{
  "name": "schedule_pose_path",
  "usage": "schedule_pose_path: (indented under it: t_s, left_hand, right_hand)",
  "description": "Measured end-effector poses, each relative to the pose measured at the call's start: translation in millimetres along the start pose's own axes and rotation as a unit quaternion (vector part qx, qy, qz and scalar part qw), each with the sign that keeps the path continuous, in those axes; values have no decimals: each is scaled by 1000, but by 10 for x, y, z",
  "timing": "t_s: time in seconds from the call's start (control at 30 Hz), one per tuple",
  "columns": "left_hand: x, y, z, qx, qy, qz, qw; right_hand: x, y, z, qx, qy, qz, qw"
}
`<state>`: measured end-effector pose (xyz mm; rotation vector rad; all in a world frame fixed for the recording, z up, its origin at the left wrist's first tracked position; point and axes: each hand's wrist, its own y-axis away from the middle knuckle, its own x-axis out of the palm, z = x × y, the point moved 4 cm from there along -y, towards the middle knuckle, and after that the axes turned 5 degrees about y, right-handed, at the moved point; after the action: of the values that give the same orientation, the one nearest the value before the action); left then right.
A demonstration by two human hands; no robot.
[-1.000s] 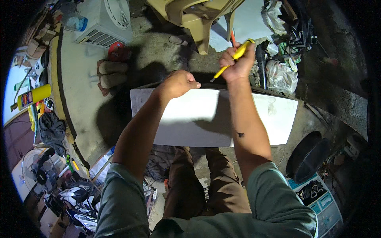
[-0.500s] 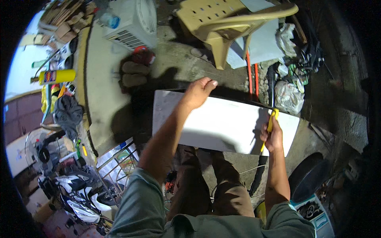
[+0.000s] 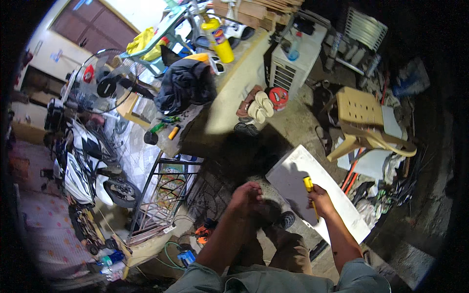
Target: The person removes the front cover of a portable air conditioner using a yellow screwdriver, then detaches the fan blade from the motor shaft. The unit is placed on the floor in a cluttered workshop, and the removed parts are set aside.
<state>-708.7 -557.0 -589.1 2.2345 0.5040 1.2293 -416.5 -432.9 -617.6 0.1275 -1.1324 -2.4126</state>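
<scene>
My right hand [image 3: 320,200] is closed round a slim yellow tool [image 3: 308,183]. Its thick end sticks out above my fingers and a thin yellow part shows below them; its exact kind is unclear. The tool is held over a long white rectangular panel [image 3: 337,188], which slants from the middle toward the lower right and has my shadow across it. Off the panel's left side, my left hand [image 3: 248,194] hangs in dim light with its fingers curled in; nothing shows in it.
A metal rack [image 3: 161,188] stands at left, near a motorcycle [image 3: 78,163] and a fan [image 3: 106,88]. Ahead are sandals [image 3: 260,107], a red round object [image 3: 279,97] and a white air-conditioner unit [image 3: 300,53]. A beige plastic chair [image 3: 361,112] lies right, beside orange rods [image 3: 351,176].
My view has swung left, so the panel now appears lower right and slanted. My left hand has moved from above the panel to its left side. The right hand still grips the yellow tool.
</scene>
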Motion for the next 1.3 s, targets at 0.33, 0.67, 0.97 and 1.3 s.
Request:
schedule_pose_path:
  t_s: [0.33, 0.67, 0.97, 1.3]
  left_hand:
    - [-1091, -147, -2986, 226, -714, -193, 634]
    - [-935, -1228, -4026, 356, -849, -47, 387]
    - [-1097, -1219, -4055, 406, -852, -17, 330]
    - [-761, -645, -4153, 585, -735, -25, 341]
  right_hand:
    - [2319, -1333, 1657, -251, 362, 9, 898]
    - [4769, -2335, 3469, -464, 471, 79, 746]
    - [5436, -2720, 3535, -356, 687, 39, 632]
    - [4366, -1655, 2994, -548, 293, -154, 768]
